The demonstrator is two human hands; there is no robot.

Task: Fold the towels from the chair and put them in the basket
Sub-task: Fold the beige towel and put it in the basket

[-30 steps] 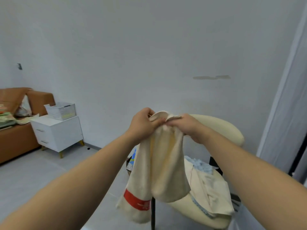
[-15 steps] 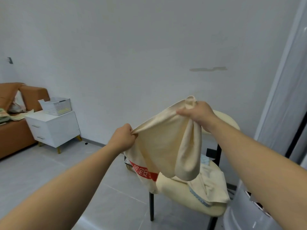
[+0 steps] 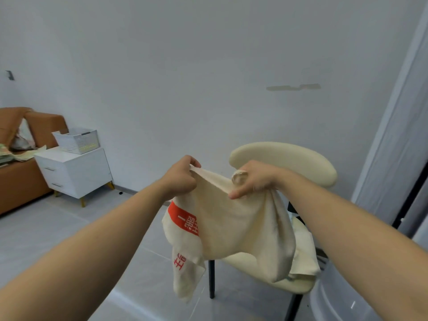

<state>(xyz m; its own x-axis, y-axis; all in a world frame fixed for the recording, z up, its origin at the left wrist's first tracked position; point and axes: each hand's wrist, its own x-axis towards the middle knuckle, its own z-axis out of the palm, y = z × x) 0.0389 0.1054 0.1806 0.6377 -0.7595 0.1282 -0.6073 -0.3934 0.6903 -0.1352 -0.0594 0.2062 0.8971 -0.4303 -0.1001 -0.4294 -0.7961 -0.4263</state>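
Note:
A cream towel with a red printed band hangs in the air between my hands, in front of the cream chair. My left hand pinches one top corner of it. My right hand grips the opposite top edge, a bunched bit of cloth sticking out above the fingers. The towel sags and drapes below both hands. More cream cloth lies on the chair seat, partly hidden by the held towel. A white slatted basket stands on a white nightstand far to the left.
An orange sofa with clutter stands at the far left beside the nightstand. Grey tiled floor stretches between the nightstand and the chair. A pale curtain or door panel rises at the right, with a white rounded object at the lower right.
My hands first pulled apart, spreading the towel, then came closer and level. The right hand dropped lower. The towel's red band now faces me on the left.

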